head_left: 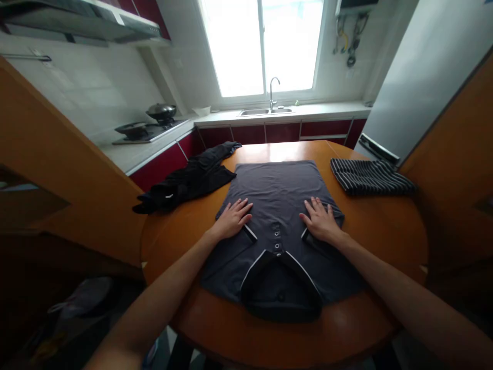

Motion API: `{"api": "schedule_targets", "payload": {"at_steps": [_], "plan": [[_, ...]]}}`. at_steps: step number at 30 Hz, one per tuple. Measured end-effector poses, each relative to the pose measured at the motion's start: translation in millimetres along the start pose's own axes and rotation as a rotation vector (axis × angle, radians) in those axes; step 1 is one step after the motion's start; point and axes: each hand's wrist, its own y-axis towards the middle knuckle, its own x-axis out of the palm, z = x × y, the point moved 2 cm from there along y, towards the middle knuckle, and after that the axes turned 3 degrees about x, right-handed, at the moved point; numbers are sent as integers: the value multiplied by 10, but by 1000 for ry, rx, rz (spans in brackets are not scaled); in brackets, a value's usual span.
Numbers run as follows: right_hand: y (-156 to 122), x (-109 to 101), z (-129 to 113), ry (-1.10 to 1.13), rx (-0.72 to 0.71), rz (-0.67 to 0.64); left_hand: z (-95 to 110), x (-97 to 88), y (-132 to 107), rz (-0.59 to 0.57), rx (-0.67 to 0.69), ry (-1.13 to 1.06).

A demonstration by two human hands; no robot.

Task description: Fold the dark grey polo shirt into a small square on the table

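A dark grey polo shirt (275, 190) with white-trimmed collar lies flat on the round wooden table (377, 226), collar toward me, buttons up. My left hand (232, 219) rests palm down on the shirt's left chest, fingers spread. On the right chest lies my right hand (320, 221), also flat with fingers apart. Neither hand grips the cloth.
A crumpled black garment (188, 180) lies at the table's far left edge. A folded black-and-white striped garment (367, 176) sits at the far right. Behind are a counter with sink (265, 111), a stove with pans (148, 128), and a refrigerator (419, 82).
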Motion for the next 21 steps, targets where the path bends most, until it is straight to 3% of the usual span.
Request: {"api": "schedule_targets", "payload": {"at_steps": [5,11,16,21], "plan": [[-14,-35,-46,18,-29,86,37,-68,-31,6,12,-10],[-38,20,-83,18,-50,21,146,-64,-49,-67,20,22],[-7,-48,-48,56,-11,111,161,-58,-39,-28,38,27],[-14,-61,-49,33,13,16,153,-32,-35,-55,36,19]]}}
